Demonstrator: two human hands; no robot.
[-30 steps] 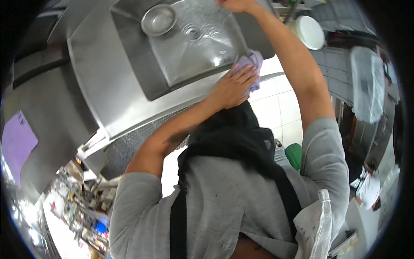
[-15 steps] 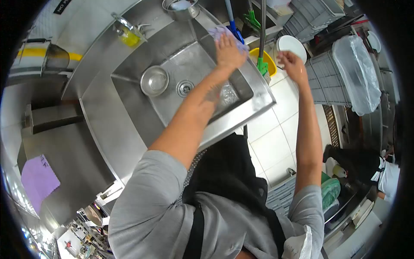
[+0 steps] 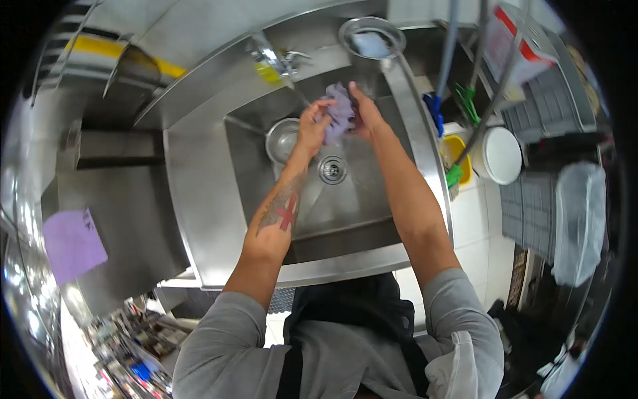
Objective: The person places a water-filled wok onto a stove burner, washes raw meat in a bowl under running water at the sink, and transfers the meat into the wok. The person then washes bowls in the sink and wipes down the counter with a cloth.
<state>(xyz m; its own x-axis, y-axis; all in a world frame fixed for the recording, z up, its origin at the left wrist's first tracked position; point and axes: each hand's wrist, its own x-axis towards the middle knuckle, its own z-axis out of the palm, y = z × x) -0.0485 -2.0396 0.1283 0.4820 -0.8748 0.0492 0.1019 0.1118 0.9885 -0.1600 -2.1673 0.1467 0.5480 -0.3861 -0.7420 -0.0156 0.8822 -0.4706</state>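
A bunched purple cloth [image 3: 339,113] is held up over the steel sink [image 3: 249,173], below the faucet [image 3: 274,58]. My left hand [image 3: 314,126] grips its left side, fingers curled and slightly blurred. On the other side, my right hand [image 3: 365,113] closes against the cloth, its thumb pointing up; some of its fingers are hidden. Under my left hand a round metal bowl [image 3: 280,141] sits in the basin, partly covered by my wrist. Right of it lies the drain [image 3: 332,170].
Another metal bowl [image 3: 344,41] with something whitish inside stands at the sink's back right corner. Blue and green-ended cleaning tools, a yellow bucket [image 3: 465,169] and a white bucket [image 3: 502,156] are at the right. A flat purple cloth [image 3: 73,246] lies on the left counter.
My left hand has brought the cloth from the sink's right rim to over the basin. My right hand has come in from beyond the rim and now holds the cloth too. The view has shifted.
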